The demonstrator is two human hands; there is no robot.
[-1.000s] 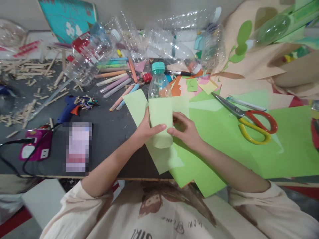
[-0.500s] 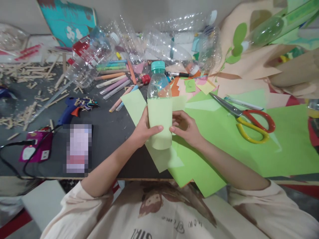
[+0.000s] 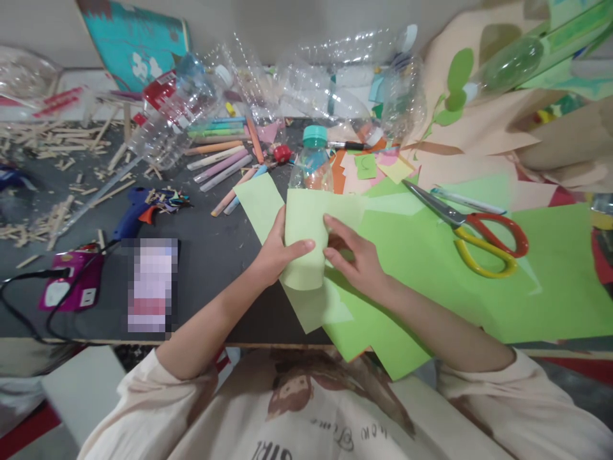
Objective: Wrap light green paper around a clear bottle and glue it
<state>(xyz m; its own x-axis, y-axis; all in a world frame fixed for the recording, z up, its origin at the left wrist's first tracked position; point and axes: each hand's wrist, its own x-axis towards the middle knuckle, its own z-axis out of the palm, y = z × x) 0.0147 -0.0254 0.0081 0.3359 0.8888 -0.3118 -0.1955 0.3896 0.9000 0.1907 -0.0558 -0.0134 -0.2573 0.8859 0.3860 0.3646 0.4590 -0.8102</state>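
A clear plastic bottle (image 3: 312, 171) with a teal cap leans slightly to the right in front of me. Pale green paper (image 3: 304, 236) wraps its lower body, and a flap of it sticks out to the right. My left hand (image 3: 278, 250) grips the wrapped bottle from the left, thumb across the front and other fingers mostly hidden behind. On the right side, my right hand (image 3: 355, 255) presses index fingertip and thumb tip against the paper. Its other fingers curl behind, partly hidden.
Scissors (image 3: 467, 227) lie on green paper sheets (image 3: 550, 268) at the right. A blue glue gun (image 3: 131, 214), a phone (image 3: 152, 287) and a magenta box (image 3: 71, 281) are at the left. Markers (image 3: 223, 166), wood sticks (image 3: 57, 137) and plastic bottles (image 3: 325, 96) lie farther back.
The bottle has tilted to the right, and the paper's flap now stands out from its right side. My right index finger has come forward onto the paper's front.
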